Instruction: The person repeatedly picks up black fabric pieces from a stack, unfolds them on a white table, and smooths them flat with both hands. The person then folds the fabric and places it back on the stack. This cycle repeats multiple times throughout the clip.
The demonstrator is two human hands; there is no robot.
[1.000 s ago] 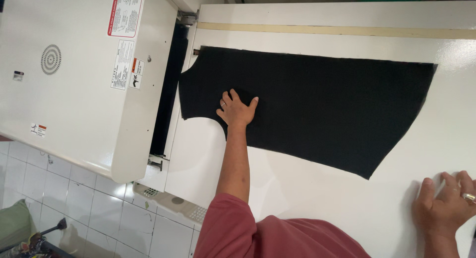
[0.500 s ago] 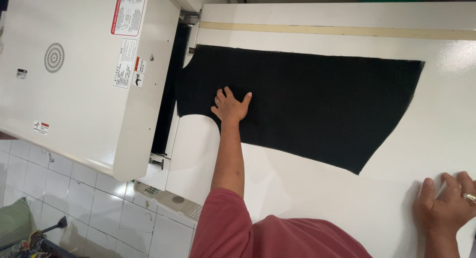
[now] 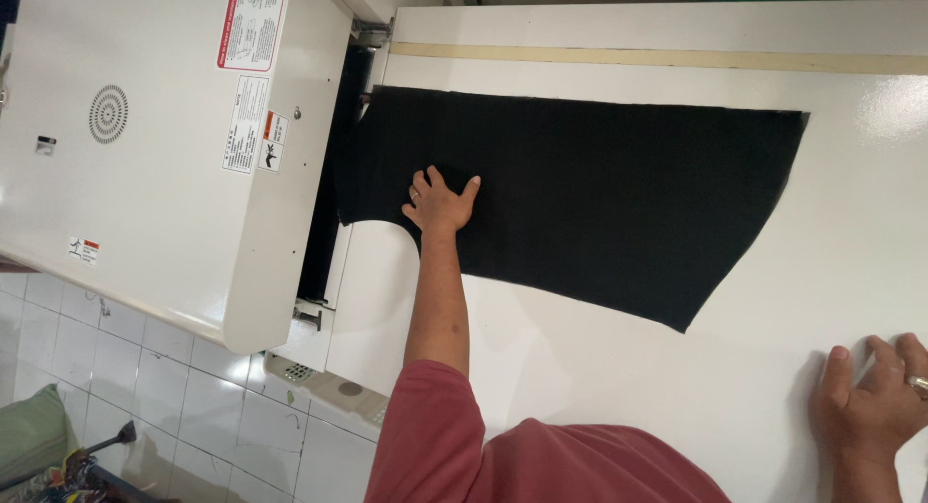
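The left hand [image 3: 440, 201] lies flat, fingers spread, on the black fabric [image 3: 599, 189] near the piece's lower left edge, pressing it to the white table [image 3: 599, 368]. It grips nothing; the palm only bears down. The right hand [image 3: 875, 406] rests at the lower right of the frame, fingers open and flat on the bare table, well apart from the fabric, a ring on one finger.

The fabric lies in the middle of the frame, spread smooth. Its long axis runs left to right across the picture. The narrower left end points at the dark slot of the white machine [image 3: 164, 145] in the upper left and seems to reach just into that opening; the wider right end has a slanted edge that tapers to a corner at the lower right.

It looks like a thin, limp, light cut piece that would fold or wrinkle if pinched and lifted. Flat palm pressure on its surface seems the surest hold, sliding it along the smooth table.

A tan strip [image 3: 677, 58] runs along the table's top edge.
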